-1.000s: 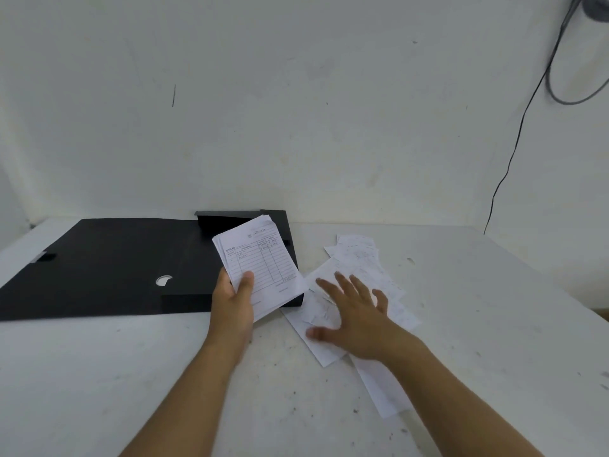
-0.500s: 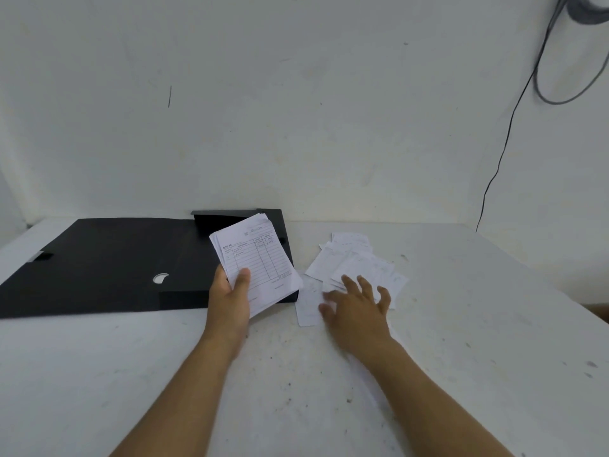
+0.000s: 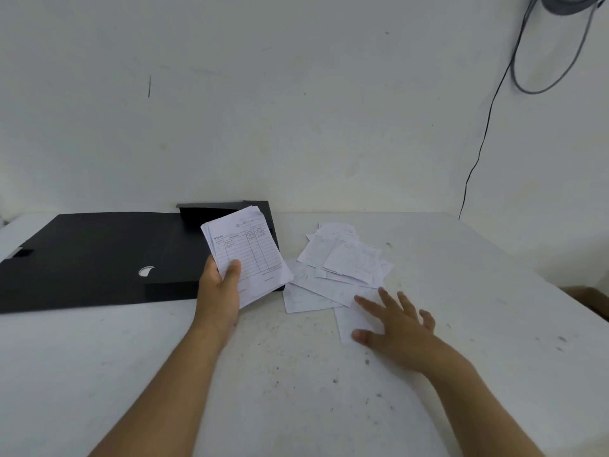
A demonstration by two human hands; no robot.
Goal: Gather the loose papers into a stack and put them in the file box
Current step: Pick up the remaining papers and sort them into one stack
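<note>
My left hand grips a stack of printed white slips by its lower left corner, thumb on top, tilted up over the front right edge of the black file box. The box lies open and flat on the white table. Several loose papers lie spread on the table to the right of the box. My right hand lies flat with fingers spread, pressing on the nearest loose sheet at the pile's front edge.
A white wall stands close behind the table. A black cable hangs down the wall at the right, with a grey loop above it. A brown object shows past the table's right edge.
My right hand has slid back toward me and to the right, off the middle of the pile onto the nearest sheet. The left hand still holds the stack in the same place.
</note>
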